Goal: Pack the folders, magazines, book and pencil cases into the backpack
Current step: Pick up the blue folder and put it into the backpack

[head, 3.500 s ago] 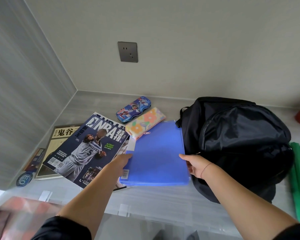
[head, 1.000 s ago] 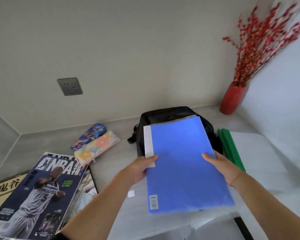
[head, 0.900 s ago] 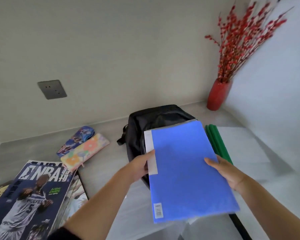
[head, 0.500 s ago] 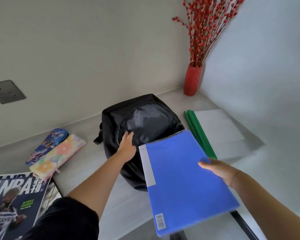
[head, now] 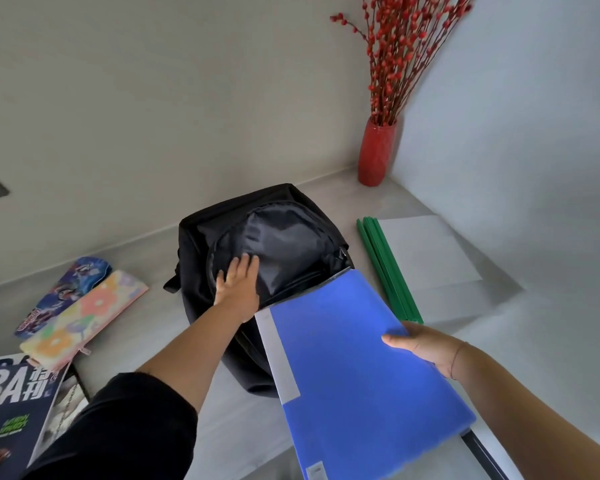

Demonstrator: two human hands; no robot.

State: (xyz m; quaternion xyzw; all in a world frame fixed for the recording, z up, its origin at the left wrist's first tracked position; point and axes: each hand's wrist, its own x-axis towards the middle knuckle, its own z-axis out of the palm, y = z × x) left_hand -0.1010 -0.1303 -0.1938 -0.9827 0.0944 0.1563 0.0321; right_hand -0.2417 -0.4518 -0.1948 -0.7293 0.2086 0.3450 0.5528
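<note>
Blue folder [head: 357, 368] gripped at its edge by right hand [head: 426, 346], left hand [head: 238, 284] spread flat on black backpack [head: 274, 237].

Magazine [head: 11, 407] cut by left edge; backpack [head: 274, 237] interior hidden.

A: How many folders?
B: 1 blue folder [head: 357, 375], 1 green-spined folder [head: 388, 268].
A: Pencil cases, magazines?
B: 2 pencil cases [head: 66, 292] [head: 84, 317], 1 NBA magazine [head: 11, 410], 1 black backpack [head: 284, 237], 1 red vase [head: 376, 150].
</note>
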